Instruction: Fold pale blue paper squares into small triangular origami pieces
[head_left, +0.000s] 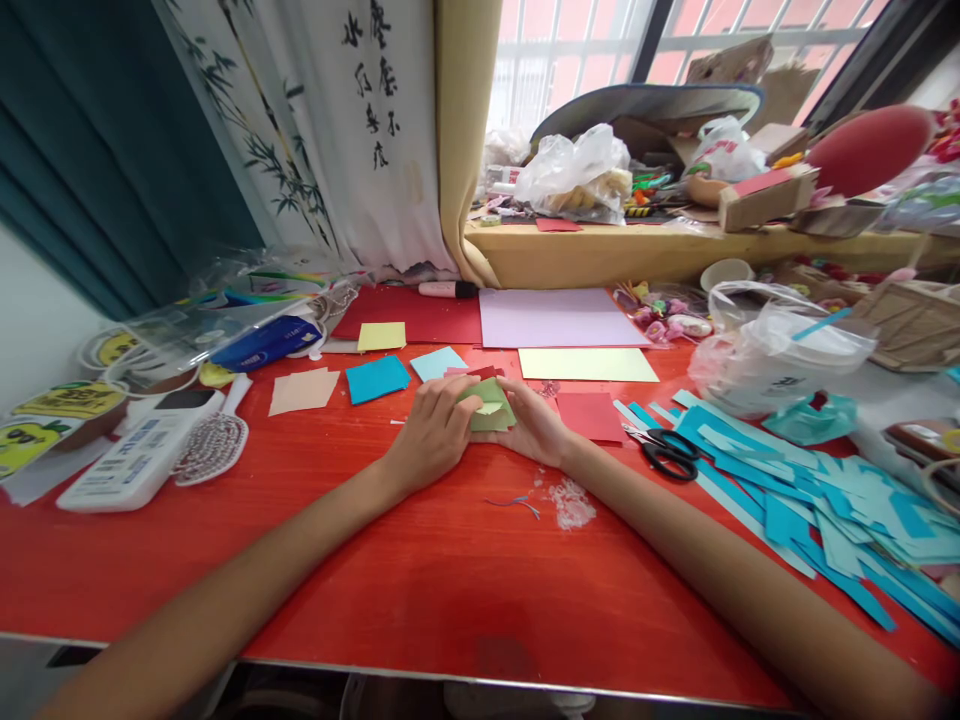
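Both hands meet over the middle of the red table around a small green paper (495, 395), which looks partly folded, with a paler yellow-green patch on it. My left hand (439, 425) has its fingers curled over the paper's left side. From the right, my right hand (540, 420) pinches the other edge, thumb at the top; some of its fingers are hidden behind the paper. Just beyond the hands lie a light blue paper square (438, 364) and a blue square (377, 379). A red paper square (590, 416) rests beside my right wrist.
Black-handled scissors (670, 455) and a heap of blue paper strips (832, 500) lie at right. Purple (562, 318) and pale yellow sheets (589, 365) are behind. A hairbrush (214, 445) and white box (142, 455) stand left. White scraps (572, 503) dot the red table (375, 590).
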